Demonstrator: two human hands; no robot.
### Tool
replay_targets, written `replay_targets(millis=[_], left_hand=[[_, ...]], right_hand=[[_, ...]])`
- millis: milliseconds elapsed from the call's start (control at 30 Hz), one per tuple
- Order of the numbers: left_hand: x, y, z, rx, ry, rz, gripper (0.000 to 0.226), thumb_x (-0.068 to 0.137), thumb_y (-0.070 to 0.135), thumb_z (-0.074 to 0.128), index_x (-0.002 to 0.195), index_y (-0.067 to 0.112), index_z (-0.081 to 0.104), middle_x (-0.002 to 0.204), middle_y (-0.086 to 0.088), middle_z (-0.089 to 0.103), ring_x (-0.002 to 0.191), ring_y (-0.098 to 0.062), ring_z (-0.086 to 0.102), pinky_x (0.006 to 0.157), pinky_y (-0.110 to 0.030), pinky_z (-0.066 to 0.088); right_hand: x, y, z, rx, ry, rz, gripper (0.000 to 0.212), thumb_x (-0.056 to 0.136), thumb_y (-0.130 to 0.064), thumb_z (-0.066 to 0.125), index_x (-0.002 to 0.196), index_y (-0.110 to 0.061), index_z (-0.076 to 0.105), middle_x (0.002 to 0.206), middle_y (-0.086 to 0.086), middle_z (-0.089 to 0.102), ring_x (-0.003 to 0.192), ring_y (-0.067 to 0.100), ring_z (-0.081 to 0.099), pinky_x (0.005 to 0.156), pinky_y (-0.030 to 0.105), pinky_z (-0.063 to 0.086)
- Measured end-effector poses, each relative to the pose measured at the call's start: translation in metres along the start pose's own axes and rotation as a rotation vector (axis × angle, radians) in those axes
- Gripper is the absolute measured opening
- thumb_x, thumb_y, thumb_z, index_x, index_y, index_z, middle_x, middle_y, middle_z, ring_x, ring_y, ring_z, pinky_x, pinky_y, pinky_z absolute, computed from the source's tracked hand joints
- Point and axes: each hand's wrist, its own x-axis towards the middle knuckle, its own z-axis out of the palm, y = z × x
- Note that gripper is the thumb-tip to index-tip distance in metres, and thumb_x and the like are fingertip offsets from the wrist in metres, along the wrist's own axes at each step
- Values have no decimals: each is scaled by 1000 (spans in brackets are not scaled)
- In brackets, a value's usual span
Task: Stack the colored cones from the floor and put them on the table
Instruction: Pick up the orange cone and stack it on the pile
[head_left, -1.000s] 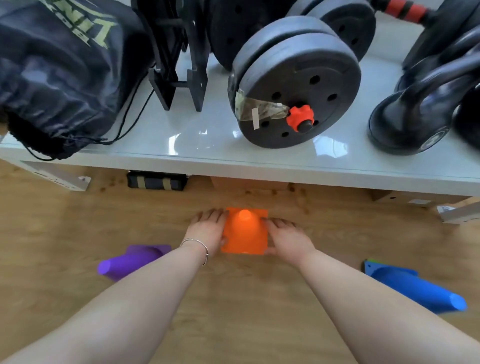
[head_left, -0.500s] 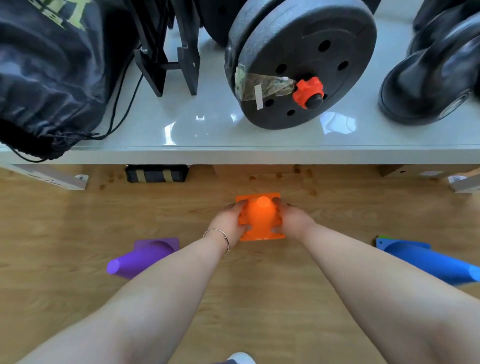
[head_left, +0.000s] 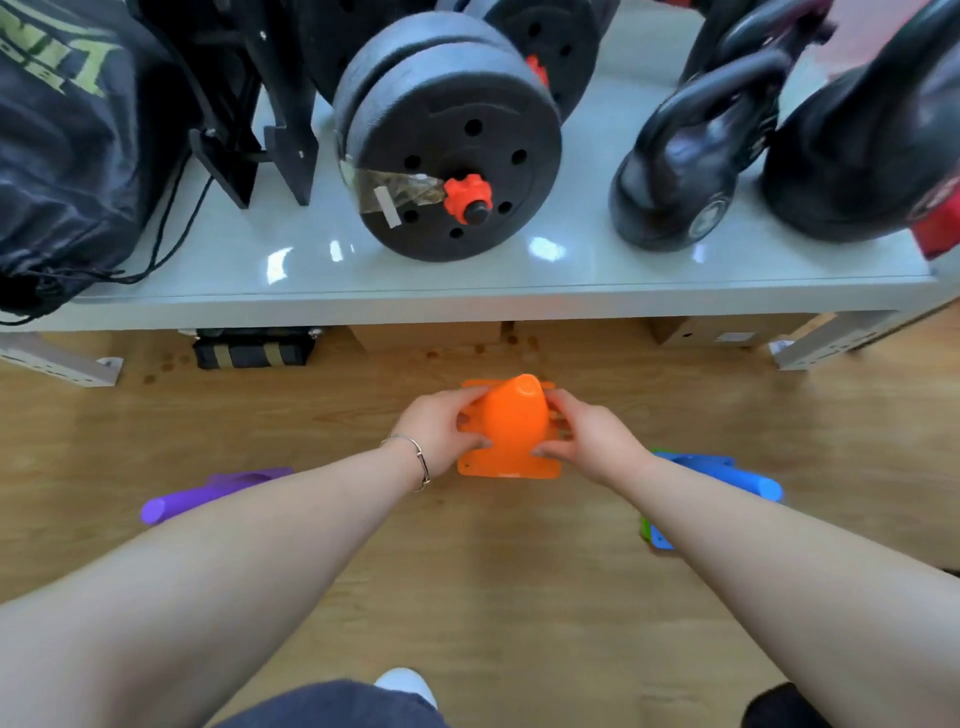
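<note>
Head view, left to right: on the counter (head_left: 519, 296), a black drawstring bag (head_left: 78, 156) slumped at the far left, then a black folded stand (head_left: 260, 130), weight plates (head_left: 452, 150) propped on edge, and kettlebells (head_left: 685, 171) toward the right, leaving only a bare strip along the front edge, probably the one free spot for a finished stack. Below, on the wooden floor (head_left: 493, 597), a purple cone (head_left: 208, 493) lying on its side, tip toward the camera, well apart from the centre and untouched. In the middle, an orange cone (head_left: 511, 431) gripped between both hands, tip tilted away toward the counter, square base facing back toward the body. Left hand (head_left: 439, 434), with a thin bracelet at the wrist, wrapped on the cone's left flank and base edge; right hand (head_left: 592, 441) mirroring it on the right flank, fingers curled closed onto the plastic. Likely held two-handed to keep the base square for dropping over another cone. Hard to tell whether the base touches the floor or hangs just above it. Farther right, a blue cone (head_left: 722, 473) on its side, partly hidden behind the right forearm, with a sliver of green (head_left: 645, 527) at its base, perhaps a second cone nested there. Stacking seemingly at an early stage, nothing yet on the counter.
</note>
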Motion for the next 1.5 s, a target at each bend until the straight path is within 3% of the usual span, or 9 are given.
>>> replay_targets(millis=[300, 667, 1067, 1200, 1500], left_hand=[[-27, 132, -6, 123, 6, 141, 69, 71, 39, 79, 134, 37, 50, 122, 9, 65, 97, -10, 66, 92, -34, 53], [-65, 228, 54, -14, 43, 141, 62, 74, 32, 79, 129, 40, 52, 118, 11, 65, 95, -8, 66, 90, -32, 53], [-43, 216, 151, -87, -18, 56, 64, 76, 24, 77, 133, 36, 51, 124, 7, 63, 101, -12, 65, 85, -25, 49], [-35, 195, 186, -155, -13, 7, 66, 74, 19, 78, 132, 35, 52, 122, 5, 65, 103, -14, 66, 94, -31, 51], [-9, 169, 214, -116, -59, 23, 67, 71, 15, 80, 131, 29, 55, 123, 2, 66, 106, -15, 66, 97, -34, 51]], right_hand=[[-86, 31, -104, 105, 80, -86, 80, 74, -30, 84, 140, -34, 39, 135, -1, 60, 118, 18, 61, 100, 38, 50], [-161, 90, -179, 25, 62, -81, 82, 75, -38, 82, 143, -42, 36, 140, -5, 57, 116, 18, 62, 93, 37, 55], [-150, 159, -144, -157, 2, 35, 80, 75, -37, 81, 142, -31, 38, 138, 2, 58, 111, 24, 62, 91, 40, 53], [-140, 176, -127, -200, -44, 58, 78, 75, -35, 82, 141, -28, 41, 135, 5, 60, 110, 27, 62, 92, 41, 53], [-129, 203, -99, -46, -19, 115, 75, 69, -28, 86, 135, -27, 49, 131, 4, 63, 105, 23, 66, 94, 40, 53]])
